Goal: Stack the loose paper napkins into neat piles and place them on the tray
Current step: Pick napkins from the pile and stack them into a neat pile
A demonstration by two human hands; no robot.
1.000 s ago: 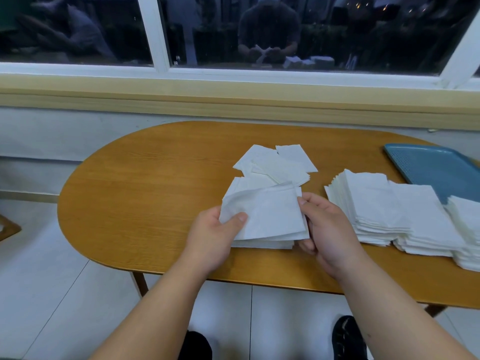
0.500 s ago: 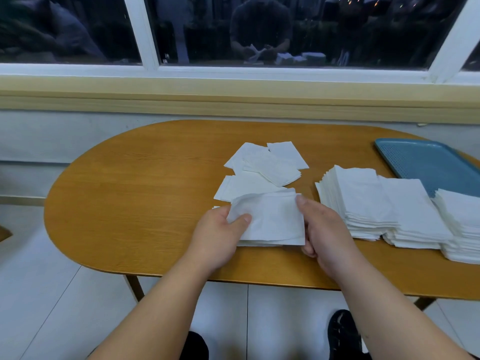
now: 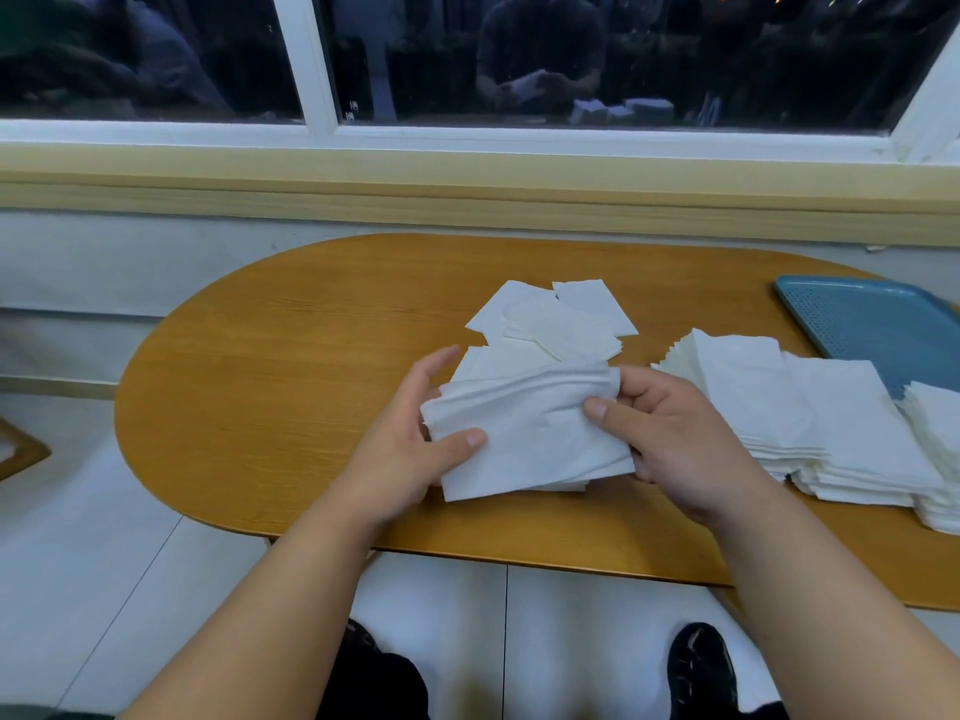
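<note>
A small bundle of white paper napkins is held just above the wooden table, crumpled along its top edge. My left hand grips its left side with the thumb on top. My right hand pinches its right edge. Several loose napkins lie scattered behind the bundle. Three neat piles stand to the right: one, a second, and a third cut off by the frame edge. The blue tray sits at the far right.
The table's rounded left end and its front edge are close to me. A wall with a wooden sill and a dark window runs behind it. My shoes rest on the white tiled floor below. A wooden object pokes in at the left.
The napkin bundle has lifted and its top edge has crumpled. My left hand has opened its fingers upward along the left side; my right thumb has moved onto the top napkin.
</note>
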